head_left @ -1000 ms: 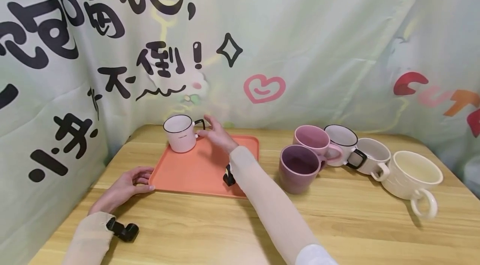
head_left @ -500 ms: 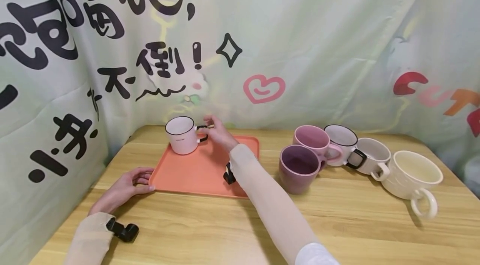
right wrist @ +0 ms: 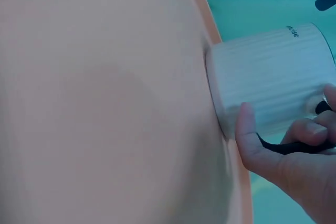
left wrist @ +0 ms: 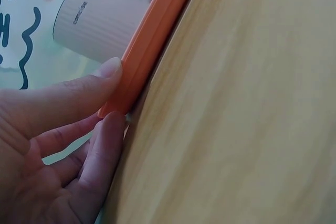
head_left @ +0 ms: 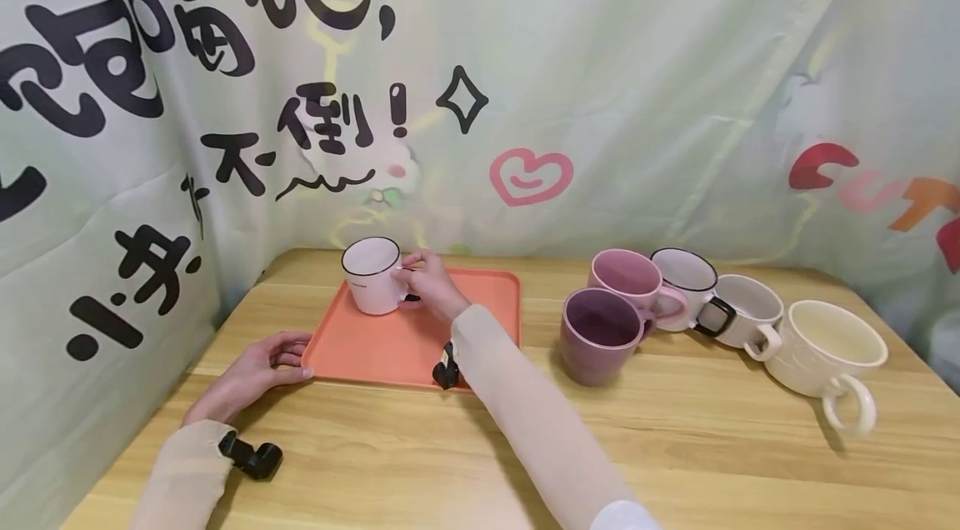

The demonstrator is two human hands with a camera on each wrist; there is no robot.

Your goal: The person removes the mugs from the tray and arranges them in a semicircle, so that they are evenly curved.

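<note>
A white mug [head_left: 371, 287] with a black rim and black handle stands upright on the far left part of an orange tray [head_left: 367, 355]. My right hand [head_left: 433, 284] grips this mug by its handle. In the right wrist view, one extended digit lies against the mug's wall [right wrist: 273, 77], and other fingers curl by the black handle [right wrist: 294, 148]. At the tray's near left corner, my left hand [head_left: 258, 372] pinches the rim. The left wrist view has its thumb [left wrist: 107, 69] on the orange edge [left wrist: 152, 40] and a finger beneath the corner.
Right of the tray stand a purple mug [head_left: 592, 355], a pink mug [head_left: 626, 284], a white black-rimmed mug [head_left: 678, 292], a pale grey mug [head_left: 742, 317] and a large cream mug [head_left: 810, 363]. A printed curtain [head_left: 645, 97] hangs behind the wooden table [head_left: 420, 463].
The white mug has shifted right and slightly nearer on the tray. My right fingers have gone from beside the handle to holding it. My left hand stays at the tray corner.
</note>
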